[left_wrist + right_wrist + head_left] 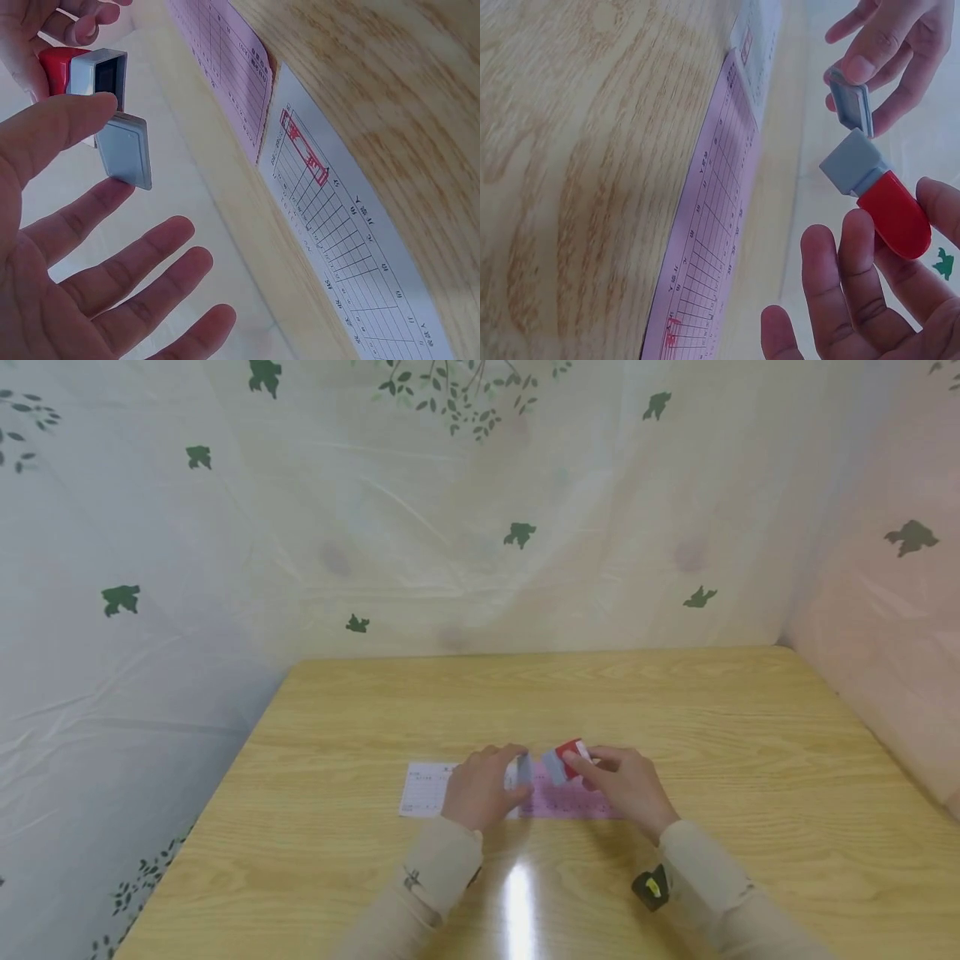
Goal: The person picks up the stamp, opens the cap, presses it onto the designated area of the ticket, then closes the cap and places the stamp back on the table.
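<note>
My right hand holds a stamp by its red handle; in the right wrist view the stamp shows a grey block at its head. A flat grey stamp cap is pinched between the thumb and index finger of my left hand. Cap and stamp face each other close together, above the paper slips. Below lie a white form bearing a red stamped mark and, right beside it, a pink form with a small red mark near one end.
The slips rest on a wood-grain table. Pale cloth with green leaf and bird prints hangs behind the table and along both sides. A dark wrist device sits under the right sleeve.
</note>
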A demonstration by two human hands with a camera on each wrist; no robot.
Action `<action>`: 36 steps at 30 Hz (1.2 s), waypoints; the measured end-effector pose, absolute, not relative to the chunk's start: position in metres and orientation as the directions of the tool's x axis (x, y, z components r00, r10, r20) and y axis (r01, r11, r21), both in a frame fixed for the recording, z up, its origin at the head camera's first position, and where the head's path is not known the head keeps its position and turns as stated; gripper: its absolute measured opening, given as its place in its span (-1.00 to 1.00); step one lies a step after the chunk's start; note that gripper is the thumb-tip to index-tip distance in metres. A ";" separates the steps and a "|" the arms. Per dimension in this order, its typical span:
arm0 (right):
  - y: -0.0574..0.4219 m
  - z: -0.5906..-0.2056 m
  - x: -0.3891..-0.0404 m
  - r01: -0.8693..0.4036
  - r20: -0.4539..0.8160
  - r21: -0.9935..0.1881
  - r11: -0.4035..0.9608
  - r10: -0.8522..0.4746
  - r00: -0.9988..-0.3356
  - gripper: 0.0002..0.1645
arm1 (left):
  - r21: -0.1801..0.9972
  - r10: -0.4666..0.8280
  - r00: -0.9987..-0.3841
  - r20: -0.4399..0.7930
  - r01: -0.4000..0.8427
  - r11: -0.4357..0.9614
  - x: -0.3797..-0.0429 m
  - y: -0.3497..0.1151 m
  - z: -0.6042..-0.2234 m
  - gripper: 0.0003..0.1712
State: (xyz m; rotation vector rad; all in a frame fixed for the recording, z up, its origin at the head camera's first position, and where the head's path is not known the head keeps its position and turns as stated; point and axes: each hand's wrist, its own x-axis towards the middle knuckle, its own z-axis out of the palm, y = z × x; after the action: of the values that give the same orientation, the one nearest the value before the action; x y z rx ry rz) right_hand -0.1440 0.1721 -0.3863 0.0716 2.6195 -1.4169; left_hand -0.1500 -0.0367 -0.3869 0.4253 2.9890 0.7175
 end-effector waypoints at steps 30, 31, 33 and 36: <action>0.167 -0.392 -0.147 0.185 -0.216 -0.877 0.443 -0.021 -0.976 -0.30 | 0.451 0.285 -0.957 0.047 0.275 0.849 -0.149 -0.031 -0.385 -0.40; 0.167 -0.393 -0.147 0.187 -0.217 -0.879 0.439 -0.019 -0.976 -0.31 | 0.452 0.285 -0.957 0.046 0.274 0.849 -0.149 -0.031 -0.386 -0.40; 0.167 -0.393 -0.147 0.188 -0.216 -0.882 0.433 -0.015 -0.976 -0.34 | 0.453 0.286 -0.957 0.049 0.277 0.847 -0.149 -0.031 -0.386 -0.40; 0.166 -0.394 -0.147 0.184 -0.211 -0.882 0.434 -0.015 -0.977 -0.36 | 0.456 0.287 -0.956 0.055 0.280 0.845 -0.149 -0.032 -0.385 -0.40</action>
State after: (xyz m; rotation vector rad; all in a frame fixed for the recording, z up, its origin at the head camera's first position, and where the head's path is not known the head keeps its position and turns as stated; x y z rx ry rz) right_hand -0.1473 0.1664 -0.3943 0.1486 2.4967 -1.5706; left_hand -0.1491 -0.0317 -0.3855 0.4618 3.0022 0.7379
